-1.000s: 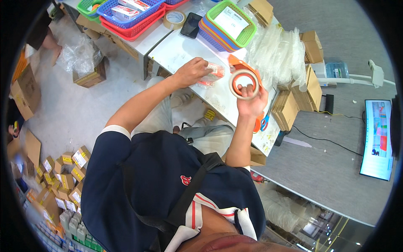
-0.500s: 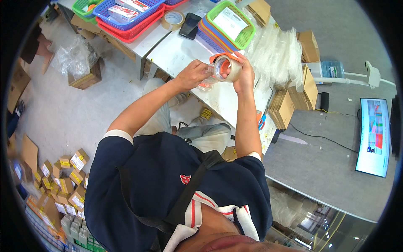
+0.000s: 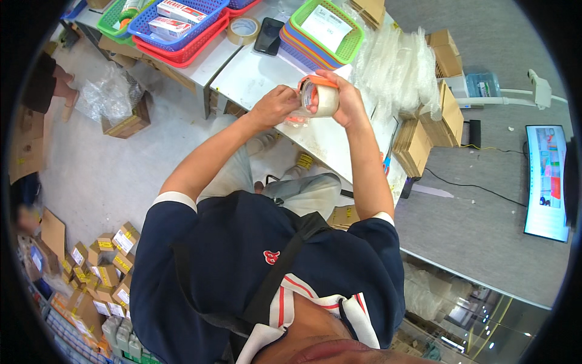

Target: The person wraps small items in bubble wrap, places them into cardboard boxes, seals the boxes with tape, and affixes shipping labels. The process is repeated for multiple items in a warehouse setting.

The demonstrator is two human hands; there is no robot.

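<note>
My right hand point(image 3: 344, 103) is wrapped around a tape dispenser point(image 3: 321, 80) with an orange frame, loaded with a wide roll of clear packing tape point(image 3: 326, 102). Its fingers reach into the roll's core. Close beside it, my left hand point(image 3: 276, 107) is closed in a pinch at the dispenser's left side. Just below those fingertips shows a bit of clear plastic with orange in it point(image 3: 297, 121); whether the fingers grip this or the tape's end is hidden. Both hands are raised over the white table's near edge point(image 3: 327, 142).
Stacked colored baskets point(image 3: 351, 51), a black phone point(image 3: 268, 36) and another tape roll point(image 3: 243, 30) lie at the table's far side. Bubble wrap point(image 3: 397, 73) and flat cardboard point(image 3: 412, 145) are on the right. A monitor point(image 3: 545, 182) stands far right. Small boxes point(image 3: 109, 276) pile up lower left.
My right hand has turned the tape dispenser, so the roll's core faces more to the left. My left hand stays pinched beside it. The whole view has shifted slightly.
</note>
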